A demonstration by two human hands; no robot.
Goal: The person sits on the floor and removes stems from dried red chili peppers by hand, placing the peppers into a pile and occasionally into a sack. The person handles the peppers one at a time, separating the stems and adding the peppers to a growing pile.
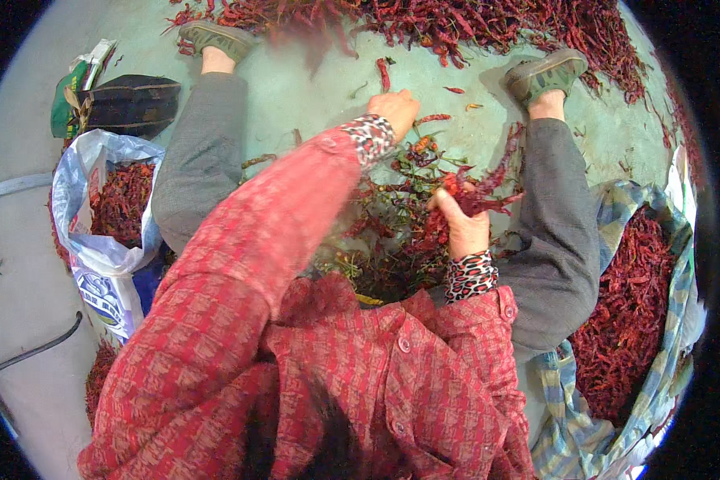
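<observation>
My right hand [467,223] is closed around a bunch of dried red chillies [497,180], which stick out beyond the thumb and fingers. Farther out over the pale green floor [312,114] is my left hand [394,111], back up and fingers curled under. A single red chilli [384,74] lies just beyond its knuckles; whether the fingers touch or grip anything is hidden. Between my legs, below and beside the right hand, lies a loose heap of chillies and greenish stems [390,240]. Part of it is behind my left sleeve.
A large pile of dried chillies [456,24] spreads beyond my feet. To the left stands a white plastic sack [72,180] of chillies, with a dark bag [129,108] behind it. A checked cloth [681,312] surrounds more chillies at right. A black cable [39,348] lies at left.
</observation>
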